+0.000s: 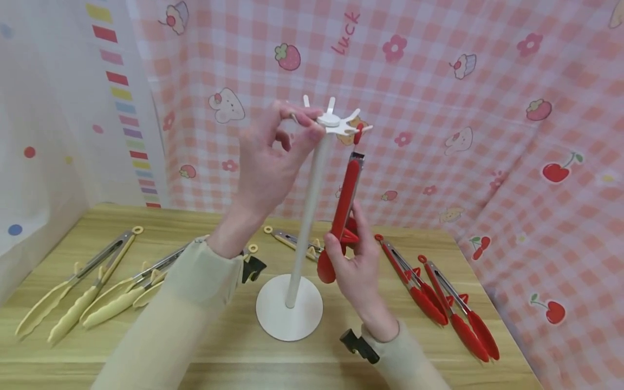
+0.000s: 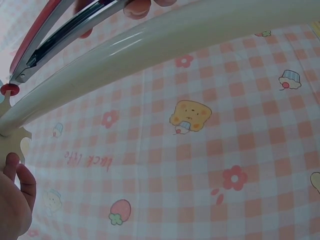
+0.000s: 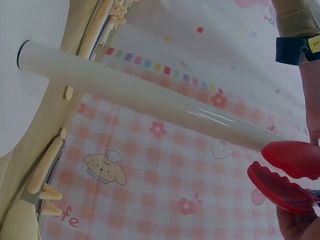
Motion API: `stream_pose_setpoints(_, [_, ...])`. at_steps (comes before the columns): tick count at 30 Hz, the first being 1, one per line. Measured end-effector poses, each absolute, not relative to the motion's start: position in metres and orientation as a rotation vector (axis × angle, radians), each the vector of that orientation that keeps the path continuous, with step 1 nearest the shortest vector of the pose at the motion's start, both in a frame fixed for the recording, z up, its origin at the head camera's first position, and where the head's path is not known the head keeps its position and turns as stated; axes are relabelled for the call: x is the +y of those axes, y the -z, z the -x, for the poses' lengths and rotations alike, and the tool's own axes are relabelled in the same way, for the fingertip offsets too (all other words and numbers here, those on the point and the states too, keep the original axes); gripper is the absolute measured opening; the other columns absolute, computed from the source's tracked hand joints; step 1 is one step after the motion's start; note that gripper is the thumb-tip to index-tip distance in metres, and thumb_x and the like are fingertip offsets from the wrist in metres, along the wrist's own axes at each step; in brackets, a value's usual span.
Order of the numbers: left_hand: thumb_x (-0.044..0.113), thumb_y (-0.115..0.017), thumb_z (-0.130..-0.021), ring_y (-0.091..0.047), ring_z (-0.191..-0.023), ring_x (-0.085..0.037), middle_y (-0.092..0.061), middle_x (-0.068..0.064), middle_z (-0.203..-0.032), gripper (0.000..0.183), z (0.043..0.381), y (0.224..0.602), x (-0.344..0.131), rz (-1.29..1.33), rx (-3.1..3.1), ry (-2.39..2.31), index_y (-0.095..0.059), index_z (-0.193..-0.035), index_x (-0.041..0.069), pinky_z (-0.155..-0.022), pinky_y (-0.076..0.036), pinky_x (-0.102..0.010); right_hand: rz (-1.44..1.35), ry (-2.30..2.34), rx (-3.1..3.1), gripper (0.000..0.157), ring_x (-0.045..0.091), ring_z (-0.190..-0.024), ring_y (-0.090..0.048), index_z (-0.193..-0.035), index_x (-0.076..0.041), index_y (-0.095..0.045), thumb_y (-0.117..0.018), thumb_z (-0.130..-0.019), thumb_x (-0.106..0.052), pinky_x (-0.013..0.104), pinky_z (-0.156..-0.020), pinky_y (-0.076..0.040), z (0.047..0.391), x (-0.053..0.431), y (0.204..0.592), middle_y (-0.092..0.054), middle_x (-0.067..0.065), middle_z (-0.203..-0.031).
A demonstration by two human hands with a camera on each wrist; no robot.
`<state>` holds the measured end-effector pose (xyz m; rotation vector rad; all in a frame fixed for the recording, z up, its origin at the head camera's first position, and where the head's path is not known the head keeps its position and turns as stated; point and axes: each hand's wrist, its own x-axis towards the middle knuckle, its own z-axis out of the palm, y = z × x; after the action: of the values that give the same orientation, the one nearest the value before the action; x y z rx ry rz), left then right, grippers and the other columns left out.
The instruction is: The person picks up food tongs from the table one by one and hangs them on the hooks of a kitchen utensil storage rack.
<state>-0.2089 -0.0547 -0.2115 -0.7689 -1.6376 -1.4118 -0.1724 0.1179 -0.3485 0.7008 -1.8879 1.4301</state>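
A white stand (image 1: 312, 206) with a round base rises between my hands, topped by a ring of flat hooks (image 1: 336, 125). My left hand (image 1: 268, 162) pinches one of those hooks between thumb and fingers. On the right side, red-tipped kitchen tongs (image 1: 347, 195) point heads down, their red hanging loop at a hook. My right hand (image 1: 359, 265) grips the tongs by their lower part. In the left wrist view the red loop (image 2: 10, 89) sits round the hook's arm. The scalloped red tong heads (image 3: 287, 187) show beside the pole in the right wrist view.
Two red tongs (image 1: 414, 281) (image 1: 463, 311) lie on the wooden table (image 1: 234, 357) at right. Several cream tongs (image 1: 85, 290) lie at left, and another cream pair (image 1: 292, 240) is behind the pole. A checked pink cloth (image 1: 419, 179) hangs close behind.
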Motion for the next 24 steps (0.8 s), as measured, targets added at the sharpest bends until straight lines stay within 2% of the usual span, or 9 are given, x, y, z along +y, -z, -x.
stream_pose_setpoints(7, [0.002,-0.072,-0.096,-0.077,-0.108,-0.027,-0.079,-0.019,-0.120,0.015,0.2091,0.2132,-0.0552,0.776,-1.639,1.415,-0.061,-0.103,-0.004,-0.068,-0.045,-0.019,-0.701,-1.475,-1.858,0.069,-0.002,-0.089,-0.063,-0.158,0.002,-0.039,-0.066,-0.095,0.005,0.016,-0.075,-0.057,0.1725,0.1107,0.3521,-0.067,0.028,-0.100])
stream_pose_setpoints(12, [0.000,-0.072,-0.096,-0.077,-0.108,-0.027,-0.079,-0.019,-0.120,0.015,0.2097,0.2132,-0.0552,0.778,-1.628,1.398,-0.061,-0.104,-0.005,-0.067,-0.045,-0.019,-0.693,-1.457,-1.873,0.069,-0.001,-0.092,-0.064,-0.159,0.000,-0.040,-0.068,-0.097,0.001,0.016,-0.078,-0.058,0.1736,0.1108,0.3522,-0.068,0.027,-0.103])
stream_pose_setpoints(24, [-0.003,-0.071,-0.095,-0.076,-0.108,-0.027,-0.079,-0.018,-0.120,0.014,0.2113,0.2128,-0.0561,0.785,-1.623,1.388,-0.061,-0.104,-0.004,-0.067,-0.045,-0.018,-0.726,-1.427,-1.870,0.065,0.000,-0.089,-0.063,-0.157,0.002,-0.042,-0.070,-0.099,-0.008,0.014,-0.077,-0.057,0.1781,0.1125,0.3494,-0.069,0.028,-0.103])
